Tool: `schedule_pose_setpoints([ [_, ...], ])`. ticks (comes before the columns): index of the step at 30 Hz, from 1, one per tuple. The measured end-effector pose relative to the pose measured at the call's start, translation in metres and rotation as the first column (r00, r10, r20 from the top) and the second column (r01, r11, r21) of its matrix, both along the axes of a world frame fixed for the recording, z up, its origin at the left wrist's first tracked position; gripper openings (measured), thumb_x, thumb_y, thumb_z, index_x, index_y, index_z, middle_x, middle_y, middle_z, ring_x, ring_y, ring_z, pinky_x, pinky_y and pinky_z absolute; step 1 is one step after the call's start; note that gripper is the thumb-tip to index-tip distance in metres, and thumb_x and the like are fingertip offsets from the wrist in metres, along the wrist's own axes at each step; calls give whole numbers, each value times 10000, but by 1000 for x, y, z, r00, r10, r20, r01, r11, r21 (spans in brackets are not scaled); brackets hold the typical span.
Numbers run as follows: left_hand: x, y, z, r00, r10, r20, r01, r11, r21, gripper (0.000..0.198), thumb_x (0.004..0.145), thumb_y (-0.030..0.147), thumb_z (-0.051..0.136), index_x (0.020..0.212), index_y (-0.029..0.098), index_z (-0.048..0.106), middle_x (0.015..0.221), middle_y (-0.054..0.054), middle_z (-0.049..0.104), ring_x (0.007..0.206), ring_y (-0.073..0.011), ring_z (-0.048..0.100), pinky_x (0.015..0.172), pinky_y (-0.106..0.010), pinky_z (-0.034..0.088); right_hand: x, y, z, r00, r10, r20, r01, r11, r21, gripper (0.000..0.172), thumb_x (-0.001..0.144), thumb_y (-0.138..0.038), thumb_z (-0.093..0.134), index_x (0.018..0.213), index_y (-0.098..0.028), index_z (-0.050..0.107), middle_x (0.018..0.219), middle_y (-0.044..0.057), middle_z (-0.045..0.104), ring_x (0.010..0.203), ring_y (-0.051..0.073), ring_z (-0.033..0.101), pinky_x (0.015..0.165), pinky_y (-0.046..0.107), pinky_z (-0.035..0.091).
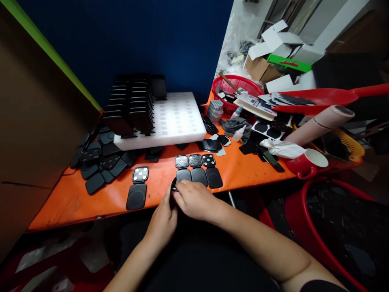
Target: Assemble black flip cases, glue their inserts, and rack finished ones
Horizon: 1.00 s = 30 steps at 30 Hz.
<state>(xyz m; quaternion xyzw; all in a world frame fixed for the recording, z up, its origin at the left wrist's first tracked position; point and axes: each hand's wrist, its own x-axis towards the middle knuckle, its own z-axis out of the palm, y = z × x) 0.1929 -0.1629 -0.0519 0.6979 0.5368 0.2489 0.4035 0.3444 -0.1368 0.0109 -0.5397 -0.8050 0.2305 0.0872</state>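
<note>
Close to the table's front edge, my left hand (pixel 164 217) is closed around a black flat hinged pad (pixel 173 187), seen nearly edge-on. My right hand (pixel 194 198) meets it from the other side, fingers bent against the pad's upper part; its fingertips are partly hidden. Just beyond my hands, three opened black hinged pads (pixel 199 177) lie in a row, their smaller upper halves showing pale round spots. Another opened pad (pixel 136 196) lies apart on the left. Whatever detail my fingers touch on the held pad is too small to make out.
A white foam rack (pixel 179 121) holds rows of upright black pads (pixel 141 113). Loose pads (pixel 95 182) are piled at left. To the right are a red mug (pixel 304 164), a pink tumbler (pixel 322 123), a red basket (pixel 240 83), small bottles and a large red tub (pixel 299 219).
</note>
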Motion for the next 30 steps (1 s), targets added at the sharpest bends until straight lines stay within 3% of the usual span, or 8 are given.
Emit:
schedule_pose_setpoints([
  [4,1,-1,6,1000,-7,-11,7,1000,8,521,869,167,373,1384,192,302,1328,-141,489,1230,-257,460,961,-429,421,4,1,5,997,32,-73,-33,999,-15,383,869,-525,414,883,-170,554,884,58,609,756,180,560,601,278,329],
  [8,4,0,10,999,33,-25,-33,999,-26,358,863,196,383,1199,166,502,1141,-132,608,1138,-272,534,928,-439,432,-1,-1,-3,991,-10,-135,12,1000,12,292,888,-425,436,810,-175,566,828,25,604,719,142,536,594,261,306],
  [11,7,1,13,987,89,133,-78,993,-85,336,821,212,430,1134,157,535,1091,-115,628,1113,-269,545,945,-427,420,-2,-5,-10,957,-33,-288,31,999,-11,276,909,-365,421,790,-173,579,817,16,594,739,126,532,639,247,343],
  [14,9,4,17,905,208,372,-100,952,-291,498,726,185,499,1221,144,472,1099,-99,631,1083,-275,565,913,-422,450,4,-6,-12,858,-99,-504,31,989,-143,303,950,-343,336,893,-171,579,889,25,591,754,109,551,658,221,386],
  [17,11,6,21,842,289,455,-33,870,-491,624,693,173,508,1305,148,389,1037,-82,660,954,-272,631,820,-423,506,9,-6,-8,850,-149,-506,41,975,-219,308,965,-324,290,950,-176,559,916,30,603,711,101,562,636,220,398],
  [21,12,5,18,915,186,359,-79,953,-293,635,703,155,502,1327,150,385,1239,-97,566,1204,-271,473,1009,-417,377,4,-11,1,977,-92,-190,86,996,-38,246,937,-338,382,930,-202,587,869,30,631,795,158,576,673,259,377],
  [24,10,3,13,973,73,217,-50,993,-109,621,754,124,443,1365,161,341,1347,-110,474,1293,-252,371,1071,-432,280,-3,-15,4,998,-61,-13,61,997,40,272,939,-332,371,884,-191,598,829,44,628,759,173,582,640,272,367],
  [30,7,-1,12,991,-21,132,24,1000,-17,568,834,143,412,1390,171,300,1311,-138,502,1250,-240,432,1025,-420,351,-3,-15,6,1000,-4,3,4,1000,30,285,921,-366,396,859,-170,594,828,51,630,730,168,568,615,269,342],
])
